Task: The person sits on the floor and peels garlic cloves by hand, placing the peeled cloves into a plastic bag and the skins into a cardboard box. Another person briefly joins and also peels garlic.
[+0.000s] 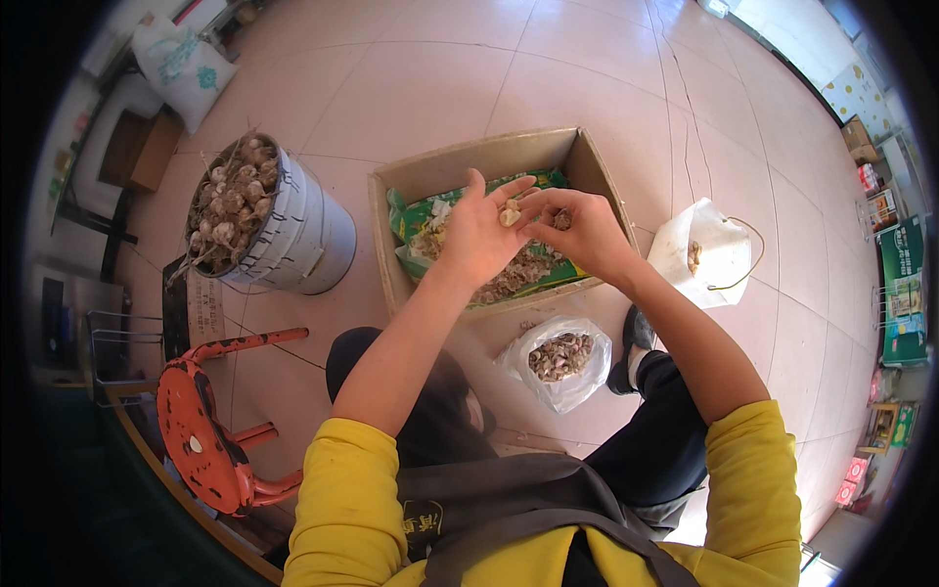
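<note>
My left hand is turned palm up over the cardboard box, with a few pale garlic cloves lying on its fingers. Close against it, my right hand has bent fingers around a brownish piece of garlic; its thumb and fingertips reach to the left fingers. Below both hands, loose papery garlic skins lie on a green plastic bag inside the box. On the floor between my feet, a clear plastic bag holds many garlic cloves.
A metal bucket heaped with whole garlic bulbs stands left of the box. Nearer me on that side is a chipped red stool. To the right stands a white pail with a wire handle and some garlic inside.
</note>
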The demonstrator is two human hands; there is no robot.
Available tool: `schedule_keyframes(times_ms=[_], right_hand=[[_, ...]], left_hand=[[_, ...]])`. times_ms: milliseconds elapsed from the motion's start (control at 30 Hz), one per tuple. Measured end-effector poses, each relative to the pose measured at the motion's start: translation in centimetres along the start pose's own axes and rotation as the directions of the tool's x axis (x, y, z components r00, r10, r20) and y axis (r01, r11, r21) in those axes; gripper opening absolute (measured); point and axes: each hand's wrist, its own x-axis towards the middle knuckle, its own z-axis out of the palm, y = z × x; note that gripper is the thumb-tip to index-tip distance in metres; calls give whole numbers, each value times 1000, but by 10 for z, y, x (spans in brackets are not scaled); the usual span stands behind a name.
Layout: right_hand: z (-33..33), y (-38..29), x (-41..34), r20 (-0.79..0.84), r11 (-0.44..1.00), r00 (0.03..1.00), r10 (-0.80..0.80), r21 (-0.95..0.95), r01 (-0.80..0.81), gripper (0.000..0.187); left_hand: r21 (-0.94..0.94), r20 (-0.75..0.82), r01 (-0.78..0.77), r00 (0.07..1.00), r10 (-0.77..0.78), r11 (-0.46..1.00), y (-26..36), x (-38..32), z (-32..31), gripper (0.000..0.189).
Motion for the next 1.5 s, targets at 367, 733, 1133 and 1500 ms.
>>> schedule_keyframes(times_ms=[367,733,1133,1500], right_hand=[[-5,-1,5,-210,993,975,-66,-105,44,15],[-8,-8,2,-180,998,982,57,4,-57,17],[-14,-6,3,-87,993,989,120,2,-120,15],[-12,-5,3,-132,983,974,182,9,-183,16]], left_hand=[[221,51,-66,997,56,973,-4,3,-6,41],[277,28,-122,993,119,953,-9,2,-8,23],[424,4,-59,998,64,904,-5,1,-11,26],[348,-28,-108,992,126,931,-11,3,-9,23]])
